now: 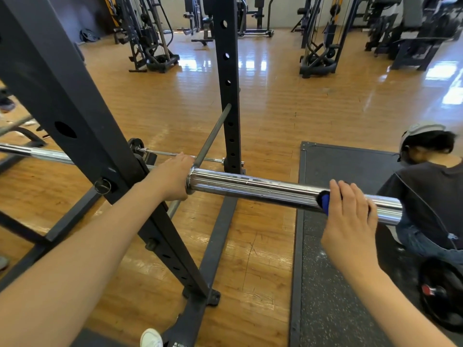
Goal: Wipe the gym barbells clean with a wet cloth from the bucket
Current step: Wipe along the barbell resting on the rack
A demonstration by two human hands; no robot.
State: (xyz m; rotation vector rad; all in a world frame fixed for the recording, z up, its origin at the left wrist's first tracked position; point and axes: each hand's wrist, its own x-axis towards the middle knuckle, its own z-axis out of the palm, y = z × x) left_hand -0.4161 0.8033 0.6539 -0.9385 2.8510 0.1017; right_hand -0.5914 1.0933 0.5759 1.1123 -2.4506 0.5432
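Gripping barbell (263,190) shaft: left hand (172,177); right hand (350,209) clamps blue cloth (324,200) on sleeve.

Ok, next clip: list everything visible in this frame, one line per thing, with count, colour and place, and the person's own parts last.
barbell sleeve: one, chrome, across the centre, resting in the rack
cloth: one, blue and black, on the sleeve under the right hand
squat rack: one, black, left and centre
thin bar: one, dark grey, leaning at the rear upright
rubber mat: one, black speckled, lower right
weight plate: one, black, on the mat at far right
other person: one, dark shirt, crouched at right
gym machines: several, black, background
floor: wooden, orange-brown
shoe: one, white, bottom edge
left hand: on the bar at the sleeve collar
right hand: holds the cloth on the sleeve
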